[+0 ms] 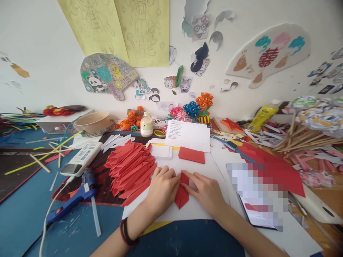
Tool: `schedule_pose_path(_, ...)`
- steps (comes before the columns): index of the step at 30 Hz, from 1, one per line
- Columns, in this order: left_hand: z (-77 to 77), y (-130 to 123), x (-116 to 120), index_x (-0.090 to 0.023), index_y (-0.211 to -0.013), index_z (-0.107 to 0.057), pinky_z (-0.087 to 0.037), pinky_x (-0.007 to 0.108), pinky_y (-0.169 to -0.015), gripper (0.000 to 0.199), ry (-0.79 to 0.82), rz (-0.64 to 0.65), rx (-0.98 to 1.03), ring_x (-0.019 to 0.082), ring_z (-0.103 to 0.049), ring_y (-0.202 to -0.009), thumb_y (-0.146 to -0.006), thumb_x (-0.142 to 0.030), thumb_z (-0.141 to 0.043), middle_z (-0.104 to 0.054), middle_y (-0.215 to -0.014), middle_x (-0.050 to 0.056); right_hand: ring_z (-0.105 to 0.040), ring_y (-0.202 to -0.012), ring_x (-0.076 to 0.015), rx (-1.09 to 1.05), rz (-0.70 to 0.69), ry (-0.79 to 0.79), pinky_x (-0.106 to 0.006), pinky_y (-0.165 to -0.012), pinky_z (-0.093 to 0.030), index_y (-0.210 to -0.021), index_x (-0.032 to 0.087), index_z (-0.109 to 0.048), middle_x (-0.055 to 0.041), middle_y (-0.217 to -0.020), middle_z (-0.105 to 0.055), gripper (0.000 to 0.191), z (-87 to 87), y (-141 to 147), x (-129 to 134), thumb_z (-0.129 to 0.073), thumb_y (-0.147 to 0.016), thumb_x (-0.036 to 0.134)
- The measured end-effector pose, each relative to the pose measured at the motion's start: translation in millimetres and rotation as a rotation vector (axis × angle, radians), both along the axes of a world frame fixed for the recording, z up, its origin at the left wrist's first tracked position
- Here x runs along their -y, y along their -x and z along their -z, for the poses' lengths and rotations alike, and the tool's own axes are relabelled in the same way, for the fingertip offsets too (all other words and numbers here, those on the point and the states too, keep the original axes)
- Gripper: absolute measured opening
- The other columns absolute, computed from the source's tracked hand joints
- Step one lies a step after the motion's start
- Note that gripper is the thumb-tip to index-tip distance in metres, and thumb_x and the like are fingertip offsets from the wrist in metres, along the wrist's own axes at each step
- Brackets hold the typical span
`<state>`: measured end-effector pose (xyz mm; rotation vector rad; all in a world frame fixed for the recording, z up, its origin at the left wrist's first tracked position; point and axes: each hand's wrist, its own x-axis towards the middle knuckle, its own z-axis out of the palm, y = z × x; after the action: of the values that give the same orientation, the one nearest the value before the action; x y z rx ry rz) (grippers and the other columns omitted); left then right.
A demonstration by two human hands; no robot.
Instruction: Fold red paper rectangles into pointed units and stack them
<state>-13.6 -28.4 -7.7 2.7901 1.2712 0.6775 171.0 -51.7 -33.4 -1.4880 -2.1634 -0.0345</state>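
Observation:
A small folded red paper (181, 199) with a pointed lower end lies on white paper (198, 210). My left hand (164, 185) is closed at its upper left side, thumb and index finger pressed on it. From the right, my right hand (207, 191) rests its fingertips on the same piece, its fingers apart. Just left of my left hand is a pile of folded red papers (130, 166). Beyond my hands are a flat red rectangle (191, 155), a stack of white slips (160, 151) and a white sheet with writing (187, 137).
At the left lie a blue glue gun (77, 196) with its cable and a white power strip (81, 159). A bottle (147, 125) stands near the wall. On the right are a partly blurred tablet (259, 214), red sheets (284, 171) and wooden sticks (308, 139).

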Motion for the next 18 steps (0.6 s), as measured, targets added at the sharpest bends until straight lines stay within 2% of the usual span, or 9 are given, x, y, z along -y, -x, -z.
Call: schedule_pose_path(18,-5.2,1.4,2.0,-0.023,-0.099,-0.063,-0.028,0.037,-0.071,0.019,-0.031,-0.035,-0.175,0.021,-0.047,-0.08,-0.094,-0.019,-0.045,-0.058,-0.078,0.003,-0.062,-0.062,-0.0145,0.137,0.003,0.037,-0.027,-0.049,-0.037,-0.12,0.026,-0.064,-0.002,-0.077,-0.062,0.04,-2.9,2.6,0.4,-0.034,-0.1,0.043)
